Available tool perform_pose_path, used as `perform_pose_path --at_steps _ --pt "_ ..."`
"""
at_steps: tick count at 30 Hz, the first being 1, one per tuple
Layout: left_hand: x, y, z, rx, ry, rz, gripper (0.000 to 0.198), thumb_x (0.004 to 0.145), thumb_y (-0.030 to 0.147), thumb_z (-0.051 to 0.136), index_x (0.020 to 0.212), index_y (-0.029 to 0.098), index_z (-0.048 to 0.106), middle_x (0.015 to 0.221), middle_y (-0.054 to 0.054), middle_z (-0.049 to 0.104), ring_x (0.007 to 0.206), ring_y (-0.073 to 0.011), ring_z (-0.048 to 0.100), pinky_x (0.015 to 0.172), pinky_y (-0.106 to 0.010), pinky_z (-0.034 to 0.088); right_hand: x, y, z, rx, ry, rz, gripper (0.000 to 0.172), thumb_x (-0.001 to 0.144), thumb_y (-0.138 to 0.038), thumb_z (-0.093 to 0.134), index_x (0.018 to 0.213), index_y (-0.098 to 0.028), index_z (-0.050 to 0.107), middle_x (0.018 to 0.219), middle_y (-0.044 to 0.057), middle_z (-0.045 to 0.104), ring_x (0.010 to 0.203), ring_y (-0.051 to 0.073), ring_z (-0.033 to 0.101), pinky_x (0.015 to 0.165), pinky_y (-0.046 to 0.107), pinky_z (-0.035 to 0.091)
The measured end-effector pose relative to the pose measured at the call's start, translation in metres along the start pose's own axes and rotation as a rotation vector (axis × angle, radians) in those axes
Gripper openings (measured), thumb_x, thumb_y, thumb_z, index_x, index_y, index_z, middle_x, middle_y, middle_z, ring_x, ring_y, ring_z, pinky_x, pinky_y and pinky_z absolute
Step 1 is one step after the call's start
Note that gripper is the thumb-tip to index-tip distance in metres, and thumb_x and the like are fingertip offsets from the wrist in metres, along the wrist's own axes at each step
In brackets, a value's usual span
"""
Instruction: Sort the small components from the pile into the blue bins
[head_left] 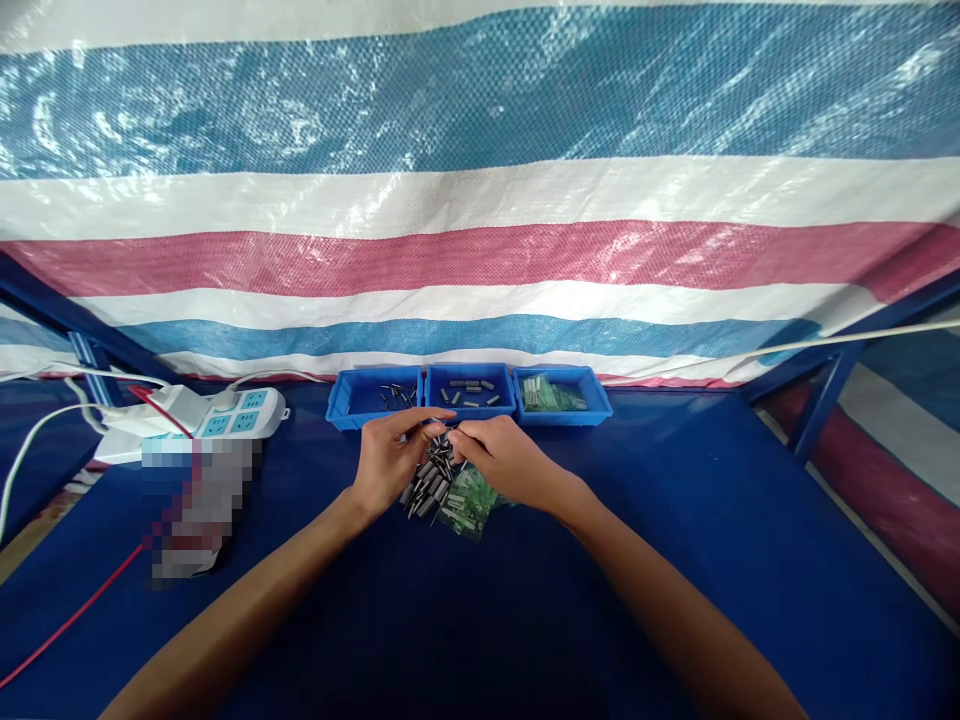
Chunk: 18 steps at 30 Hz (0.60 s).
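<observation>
My left hand [388,458] and my right hand [511,458] meet over the blue table. Both have their fingertips pinched close together, and whatever small piece is between them is too tiny to make out. Just below the fingers lies a heap of short grey cylinders [426,490], mixed with thin dark pins. Beside it, under my right hand, is a green clear packet [471,502] with pale strips in it. Behind the hands stand three blue bins: the left bin [339,398] holds thin dark pins, the middle bin [471,374] grey cylinders, the right bin [600,402] green packets.
A white power strip [259,412] with plugs and cables sits at the left. In front of it lies a blurred-out object [202,510], with a red cable [97,600] across it. A striped tarp [480,260] hangs behind, and blue frame posts [825,400] flank the table.
</observation>
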<state>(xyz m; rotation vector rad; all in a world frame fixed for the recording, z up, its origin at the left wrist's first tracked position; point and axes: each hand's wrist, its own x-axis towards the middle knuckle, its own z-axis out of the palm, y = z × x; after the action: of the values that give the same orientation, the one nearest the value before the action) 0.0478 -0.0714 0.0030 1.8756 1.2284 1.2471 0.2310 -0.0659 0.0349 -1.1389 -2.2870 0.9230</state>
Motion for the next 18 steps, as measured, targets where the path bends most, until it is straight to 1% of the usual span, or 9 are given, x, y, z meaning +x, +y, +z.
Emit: perform_pose_path --at_steps 1,3,5,6,8,10,14,16,18 --pt "-0.001 0.0 0.001 -0.012 -0.005 -0.01 0.019 0.087 0.03 0.062 0.097 0.02 0.073 0.066 0.0 0.068 0.042 -0.007 0.051 0.048 -0.021 0.041 0.0 -0.001 0.002 0.001 -0.001 0.011 0.038 0.098 -0.024 0.037 0.069 -0.014 0.06 0.063 0.001 0.059 0.058 0.01 0.046 0.058 0.024 0.027" --pt "-0.001 0.0 0.004 -0.074 -0.001 -0.032 0.019 0.088 0.031 0.059 0.096 0.019 0.07 0.078 -0.002 0.071 0.041 -0.006 0.051 0.046 -0.021 0.042 -0.001 -0.003 0.005 0.0 -0.015 0.025 0.039 0.099 -0.023 0.035 0.072 -0.014 0.062 0.064 0.001 0.058 0.059 0.01 0.047 0.059 0.024 0.027" --pt "0.002 -0.001 0.004 -0.152 0.037 -0.054 0.019 0.09 0.032 0.056 0.094 0.017 0.066 0.09 -0.005 0.071 0.04 -0.0045 0.049 0.043 -0.02 0.042 -0.002 -0.007 0.009 -0.007 -0.08 -0.004 0.038 0.099 -0.023 0.036 0.076 -0.013 0.064 0.063 0.001 0.058 0.058 0.01 0.046 0.059 0.024 0.028" --pt "0.004 -0.002 0.003 -0.182 0.069 -0.066 0.019 0.09 0.033 0.055 0.092 0.017 0.064 0.091 -0.005 0.07 0.039 -0.0036 0.047 0.04 -0.019 0.04 -0.002 -0.01 0.011 -0.018 -0.126 -0.038 0.037 0.099 -0.023 0.037 0.077 -0.013 0.065 0.062 0.0 0.057 0.058 0.01 0.046 0.06 0.024 0.029" --pt "0.009 -0.004 -0.001 -0.208 0.122 -0.098 0.02 0.09 0.035 0.055 0.09 0.017 0.062 0.083 -0.003 0.068 0.037 -0.0024 0.039 0.036 -0.018 0.034 -0.003 -0.014 0.013 -0.048 -0.197 -0.112 0.034 0.098 -0.023 0.041 0.075 -0.013 0.065 0.063 0.001 0.059 0.058 0.01 0.047 0.062 0.025 0.029" --pt "0.015 -0.005 -0.007 -0.208 0.146 -0.122 0.022 0.089 0.037 0.056 0.092 0.016 0.063 0.069 0.0 0.06 0.038 -0.0031 0.036 0.035 -0.018 0.029 -0.003 -0.015 0.012 -0.075 -0.209 -0.129 0.034 0.097 -0.023 0.043 0.07 -0.013 0.062 0.065 0.002 0.06 0.06 0.01 0.048 0.062 0.025 0.029" --pt "0.021 -0.008 -0.016 -0.147 0.086 -0.139 0.03 0.09 0.038 0.055 0.108 0.017 0.066 0.057 0.003 0.049 0.04 -0.0049 0.035 0.036 -0.018 0.027 -0.002 -0.009 0.004 -0.044 -0.128 -0.053 0.036 0.097 -0.024 0.042 0.068 -0.013 0.061 0.062 0.002 0.058 0.059 0.011 0.047 0.06 0.025 0.028" --pt "0.021 -0.01 -0.019 -0.095 0.092 -0.117 0.033 0.089 0.039 0.055 0.111 0.017 0.067 0.056 0.003 0.047 0.043 -0.0059 0.037 0.039 -0.019 0.029 -0.001 -0.004 -0.001 -0.02 -0.085 -0.034 0.036 0.097 -0.026 0.042 0.068 -0.014 0.06 0.061 0.001 0.056 0.059 0.011 0.045 0.06 0.025 0.028" --pt "0.022 -0.013 -0.021 -0.011 0.123 -0.074 0.034 0.089 0.039 0.055 0.111 0.018 0.069 0.057 0.002 0.05 0.046 -0.0068 0.039 0.043 -0.02 0.033 -0.001 0.002 -0.004 -0.007 -0.063 -0.012 0.036 0.096 -0.027 0.042 0.066 -0.014 0.058 0.06 0.001 0.054 0.058 0.011 0.043 0.059 0.025 0.027"
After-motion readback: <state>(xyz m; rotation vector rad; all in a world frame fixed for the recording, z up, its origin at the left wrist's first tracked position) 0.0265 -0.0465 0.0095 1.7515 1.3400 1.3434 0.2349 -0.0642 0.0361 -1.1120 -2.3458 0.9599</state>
